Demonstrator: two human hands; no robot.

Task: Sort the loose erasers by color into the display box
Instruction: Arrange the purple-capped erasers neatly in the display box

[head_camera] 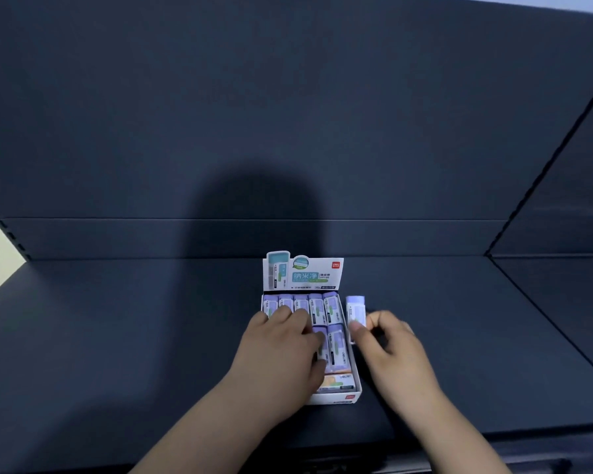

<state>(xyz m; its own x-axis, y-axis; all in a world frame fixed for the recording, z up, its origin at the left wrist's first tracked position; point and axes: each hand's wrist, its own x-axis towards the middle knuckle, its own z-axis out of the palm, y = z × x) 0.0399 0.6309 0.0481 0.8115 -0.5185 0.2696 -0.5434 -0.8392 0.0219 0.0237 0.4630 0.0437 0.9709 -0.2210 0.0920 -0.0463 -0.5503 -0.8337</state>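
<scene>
Two hands in frame, both forearms cut off by the bottom edge. Right hand (387,350) pinches one purple eraser (355,311) between thumb and fingertips, gripping its lower end. The eraser stands roughly upright, outside the box (332,399), just beside the right wall near the far corner. Its base is covered by the fingers, so I can't tell if it touches the shelf (151,336).

Left hand (281,347) lies palm-down over the left and middle of the box, fingers bent, tips on the erasers. Can't tell if it grips one or only rests there; everything under the palm is hidden.

Visible box contents:
- back row (317,304): five purple erasers side by side, the left ones partly under the fingertips
- front purple eraser (338,347) at the right wall, with another to its left mostly behind the thumb
- orange eraser (336,383) at the near right corner, half covered by the left hand

The left half of the front section is not visible, so no count there.

Header card (303,273) stands upright at the back of the box. Its print is blurred; only a large teal title and a red logo at top right can be made out. Eraser labels are unreadable too.

The box sits on the dark shelf, close to the back panel (288,114). A broad shadow (257,213) falls on the panel right behind it.
</scene>
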